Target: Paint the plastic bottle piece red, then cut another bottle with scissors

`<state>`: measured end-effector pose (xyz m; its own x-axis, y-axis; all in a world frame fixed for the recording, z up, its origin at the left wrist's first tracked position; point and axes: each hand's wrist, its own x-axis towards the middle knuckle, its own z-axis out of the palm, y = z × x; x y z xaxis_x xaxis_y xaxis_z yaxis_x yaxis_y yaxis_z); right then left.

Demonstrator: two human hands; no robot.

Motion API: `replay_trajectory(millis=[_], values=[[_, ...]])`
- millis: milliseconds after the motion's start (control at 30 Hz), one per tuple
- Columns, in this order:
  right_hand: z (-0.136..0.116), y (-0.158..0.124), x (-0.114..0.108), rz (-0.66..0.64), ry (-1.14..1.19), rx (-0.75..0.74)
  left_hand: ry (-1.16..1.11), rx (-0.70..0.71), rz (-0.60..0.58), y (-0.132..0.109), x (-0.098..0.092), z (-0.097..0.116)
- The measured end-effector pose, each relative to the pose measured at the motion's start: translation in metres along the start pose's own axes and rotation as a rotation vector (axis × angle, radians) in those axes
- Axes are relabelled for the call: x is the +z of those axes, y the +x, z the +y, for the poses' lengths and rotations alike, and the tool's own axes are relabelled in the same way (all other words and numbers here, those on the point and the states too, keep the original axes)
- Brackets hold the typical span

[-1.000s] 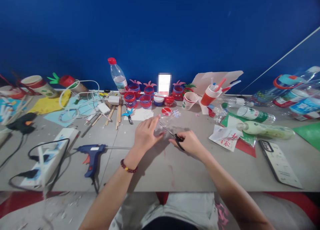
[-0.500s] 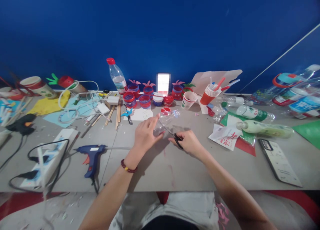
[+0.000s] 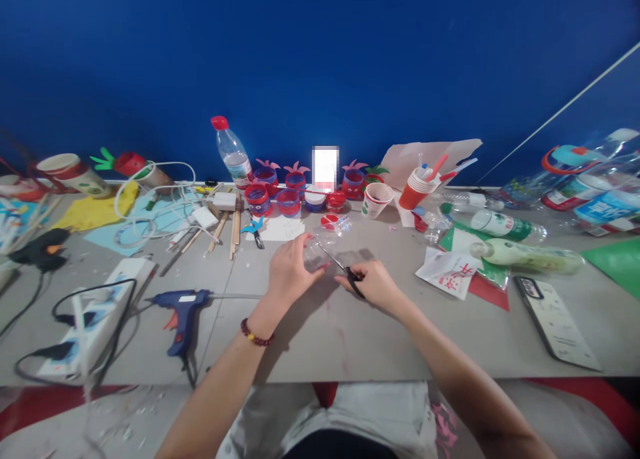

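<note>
My left hand point(image 3: 293, 267) is closed around a clear plastic bottle piece point(image 3: 316, 251), thumb and fingers on its near side. The bottle's neck point(image 3: 342, 226) points away to the right. In my right hand point(image 3: 376, 284) is a pair of scissors point(image 3: 354, 280) with black handles, its blades lying against the clear plastic. Exactly where the blades meet the plastic is hard to make out. Just behind the bottle piece sit an open paint pot with a red top point(image 3: 331, 222) and a paper cup point(image 3: 377, 200).
A blue glue gun point(image 3: 184, 316) and a white power strip point(image 3: 100, 312) lie on the left. Decorated red and blue cups point(image 3: 289, 203) line the wall. A phone point(image 3: 557, 322) and several plastic bottles point(image 3: 510, 226) lie to the right.
My left hand and the bottle piece have turned slightly, and the scissor blades now show more clearly against the plastic. My right hand has hardly moved.
</note>
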<state>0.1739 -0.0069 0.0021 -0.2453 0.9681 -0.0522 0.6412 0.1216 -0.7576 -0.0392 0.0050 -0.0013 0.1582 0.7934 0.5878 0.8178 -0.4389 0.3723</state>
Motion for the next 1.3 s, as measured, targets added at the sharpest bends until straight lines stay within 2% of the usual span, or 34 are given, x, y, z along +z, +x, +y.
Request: replay_trajectory(millis=[100,300,633,867,1300], values=[[-0.001,0.000,-0.001,0.015,-0.006,0.008,-0.034,-0.027,0.023,-0.002,0.002,0.000],[-0.001,0.000,-0.003,0.004,-0.045,-0.007,0.010,0.049,0.087,-0.004,0.006,-0.004],[-0.004,-0.001,-0.002,0.005,-0.035,-0.009,-0.009,0.113,0.078,-0.011,0.015,0.004],[-0.001,0.000,-0.002,0.029,-0.025,0.016,-0.008,0.113,0.111,-0.011,0.016,0.003],[-0.006,-0.001,0.000,0.036,0.108,0.017,-0.063,0.002,0.037,-0.009,0.010,0.007]])
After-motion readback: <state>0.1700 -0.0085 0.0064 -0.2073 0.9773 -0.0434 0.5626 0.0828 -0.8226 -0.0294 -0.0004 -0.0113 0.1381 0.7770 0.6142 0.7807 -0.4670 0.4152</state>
